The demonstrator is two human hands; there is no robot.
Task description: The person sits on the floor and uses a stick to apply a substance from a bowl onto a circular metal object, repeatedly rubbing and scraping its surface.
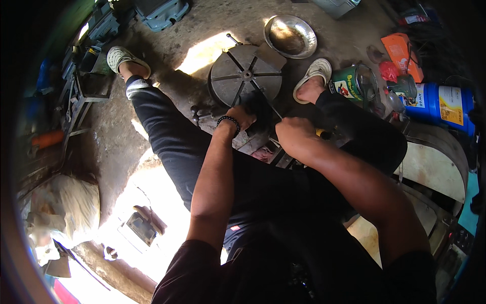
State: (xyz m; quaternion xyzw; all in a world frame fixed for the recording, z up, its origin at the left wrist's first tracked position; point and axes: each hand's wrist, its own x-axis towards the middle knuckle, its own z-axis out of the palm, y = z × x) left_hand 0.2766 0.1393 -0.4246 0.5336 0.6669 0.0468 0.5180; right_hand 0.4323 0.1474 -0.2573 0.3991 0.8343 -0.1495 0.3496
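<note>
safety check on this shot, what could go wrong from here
The thin rod in the right hand might slip and scrape the bare left hand close by. The beaded bracelet could snag near the slotted round plate. The right clog is close to the plate and the ankle is bare, so anything dropped there may hurt.

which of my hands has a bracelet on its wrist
The left hand, with a dark beaded bracelet around its wrist; the right hand has a bare wrist.
</note>
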